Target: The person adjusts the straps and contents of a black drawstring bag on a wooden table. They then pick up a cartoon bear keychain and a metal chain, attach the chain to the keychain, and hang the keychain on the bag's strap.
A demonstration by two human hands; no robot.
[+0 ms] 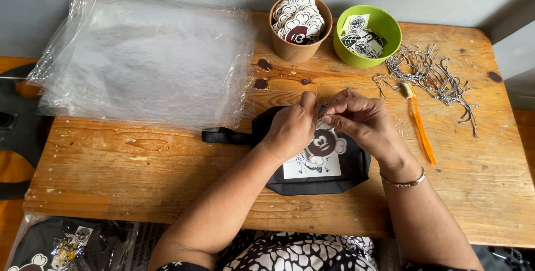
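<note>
A person seated at a worn wooden bench [111, 165] worked with both hands over a small black pouch [345, 173] that lay flat near the front edge, its black strap [225, 135] running out to the left. The left hand [292, 129] and the right hand [356, 117] met above the pouch's upper edge, fingertips pinched together on something small there; what exactly they gripped was too small to make out. Both hands were closed down to a fine pinch, thumbs pressed toward forefingers. A white card with a dark drawing [312, 166] and a cloud-shaped tag with a dark round centre [326, 143] rested on the face of the pouch, just below the hands. A thin bracelet [404, 182] circled the right wrist.

At the back of the bench stood a brown paper cup [292, 48] filled with more cloud-shaped tags, and just beside it, to the right, a green bowl [384, 28] holding small printed cards. A loose heap of black-and-white cords [432, 78] lay to the right of the bowl, with an orange toothbrush [421, 129] lying near it, well clear of the pouch. A stack of clear plastic bags [145, 64] covered the left part of the bench. Below the front edge, at lower left, a bagged black pouch [72, 243] was partly visible.
</note>
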